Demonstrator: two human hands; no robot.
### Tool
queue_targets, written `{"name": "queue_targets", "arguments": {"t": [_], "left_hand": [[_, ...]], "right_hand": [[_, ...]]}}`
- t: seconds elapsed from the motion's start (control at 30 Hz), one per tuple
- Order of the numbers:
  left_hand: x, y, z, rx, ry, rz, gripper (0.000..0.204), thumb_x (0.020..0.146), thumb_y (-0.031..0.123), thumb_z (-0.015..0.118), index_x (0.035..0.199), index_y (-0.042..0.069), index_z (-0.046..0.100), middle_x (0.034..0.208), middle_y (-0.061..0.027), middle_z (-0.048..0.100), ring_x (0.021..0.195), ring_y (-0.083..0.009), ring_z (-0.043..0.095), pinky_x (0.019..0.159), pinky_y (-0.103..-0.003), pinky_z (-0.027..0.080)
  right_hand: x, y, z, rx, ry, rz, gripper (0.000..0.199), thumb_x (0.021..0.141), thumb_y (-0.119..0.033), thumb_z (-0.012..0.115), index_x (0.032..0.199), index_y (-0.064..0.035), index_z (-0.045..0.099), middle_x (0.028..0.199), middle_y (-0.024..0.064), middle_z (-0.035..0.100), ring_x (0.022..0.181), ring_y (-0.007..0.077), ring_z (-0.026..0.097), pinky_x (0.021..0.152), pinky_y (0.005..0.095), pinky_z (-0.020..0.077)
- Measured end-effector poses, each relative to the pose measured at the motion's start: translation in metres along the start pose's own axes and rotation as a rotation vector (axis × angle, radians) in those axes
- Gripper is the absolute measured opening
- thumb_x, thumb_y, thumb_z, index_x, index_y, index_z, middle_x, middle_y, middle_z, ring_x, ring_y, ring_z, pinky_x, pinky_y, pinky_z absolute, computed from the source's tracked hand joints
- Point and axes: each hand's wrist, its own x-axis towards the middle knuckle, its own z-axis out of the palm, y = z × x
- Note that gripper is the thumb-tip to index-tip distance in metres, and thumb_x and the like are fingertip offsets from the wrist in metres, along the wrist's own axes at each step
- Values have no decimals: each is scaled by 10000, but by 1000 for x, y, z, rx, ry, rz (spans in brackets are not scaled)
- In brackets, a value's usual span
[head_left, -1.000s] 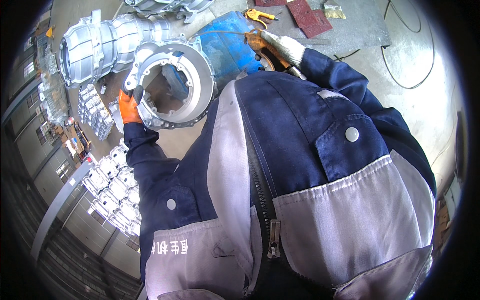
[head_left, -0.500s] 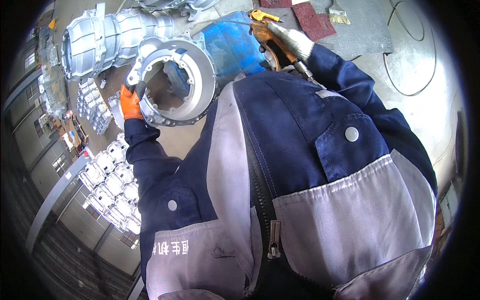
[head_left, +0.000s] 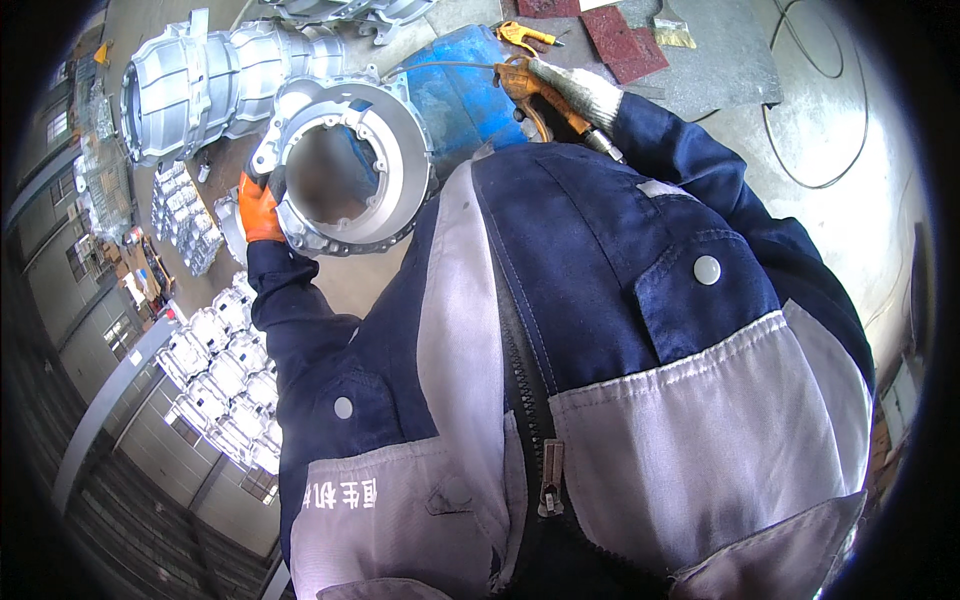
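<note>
From the head camera we see our left hand [head_left: 260,212], in an orange glove, pinching the left rim of a round silver ring casting [head_left: 350,165] that we hold tilted up in front of our chest, touching the blue drum [head_left: 455,85] behind it. Our right hand [head_left: 560,88], gloved grey and orange, is clenched around an orange-handled tool [head_left: 520,78] just above the drum. 1 large ribbed aluminium housing [head_left: 215,85] lies beyond, and rows of small castings [head_left: 225,385] sit below left.

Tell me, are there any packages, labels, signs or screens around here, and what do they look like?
Jacket lettering: a short row of white characters on the grey panel, low on the person's left side.
Small packet: top edge, on the grey mat; flat, yellowish, too small to tell more.
No signs or screens show.
</note>
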Motion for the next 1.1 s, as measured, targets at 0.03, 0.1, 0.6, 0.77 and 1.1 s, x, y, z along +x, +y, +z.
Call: {"name": "queue_targets", "arguments": {"t": [0.03,0.1,0.6,0.77,1.1], "left_hand": [[0,-1,-1,4,15,-29,414,798,166,630,1169,23,512,1106,-79,583,999,-180,549,872,-294,406],[1,-3,-1,-31,8,-47,413,797,162,630,1168,23,512,1106,-79,581,998,-182,548,874,-296,405],[-1,3,-1,17,28,-54,461,761,205,693,1156,39,522,1065,-31,587,958,-140,536,839,-270,396],[-1,4,0,35,17,-80,438,787,190,637,1181,41,518,1093,-43,578,990,-148,528,865,-277,382],[-3,3,-1,-22,43,-166,407,794,171,625,1164,36,520,1083,-42,586,957,-133,538,830,-271,401]], "right_hand": [[0,2,0,13,-6,22,569,836,-559,501,1023,-29,592,874,128,626,679,170,608,583,255,504],[1,3,1,19,-9,33,568,837,-556,502,1025,-27,591,875,125,627,680,168,609,587,255,506],[3,2,6,339,-263,-10,546,826,-500,555,1071,-12,559,845,125,635,633,161,624,559,232,527],[-8,-1,3,334,-164,18,502,859,-487,512,1052,-27,560,838,118,620,644,165,607,573,258,519],[-14,-3,12,364,-179,19,492,850,-487,531,1035,-33,575,808,90,622,618,148,596,557,242,503]]}}
